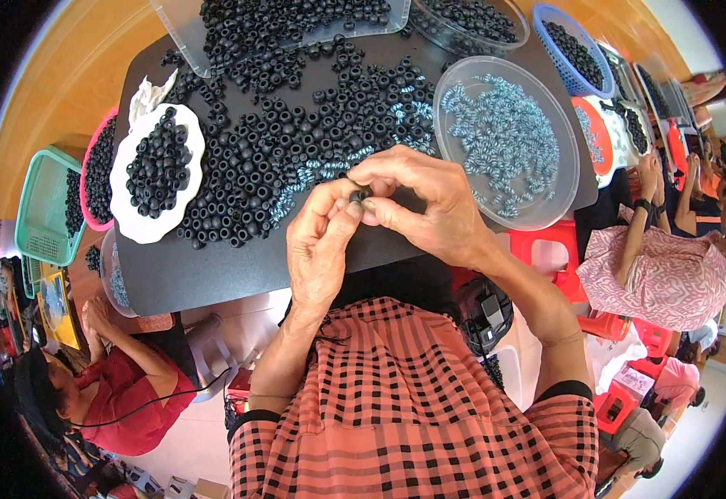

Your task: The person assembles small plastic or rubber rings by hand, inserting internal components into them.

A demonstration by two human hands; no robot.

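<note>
My left hand (316, 243) and my right hand (434, 205) meet over the table's near edge. Their fingertips pinch one small black ring-shaped piece (362, 193) between them; fingers cover much of it. Just beyond, a wide heap of black round pieces with holes (251, 179) spreads over the dark table (188, 279). Small bluish coil springs (321, 171) lie in a band along the heap's near side, close to my fingers. More springs (504, 137) fill a clear round dish (508, 221) right of my right hand.
A white scalloped plate (137, 228) of black pieces stands left. Behind are a clear box (178, 46) and round container (454, 43). A blue basket (597, 87) is far right; pink (90, 212) and green (37, 206) baskets are left. Co-workers sit on both sides.
</note>
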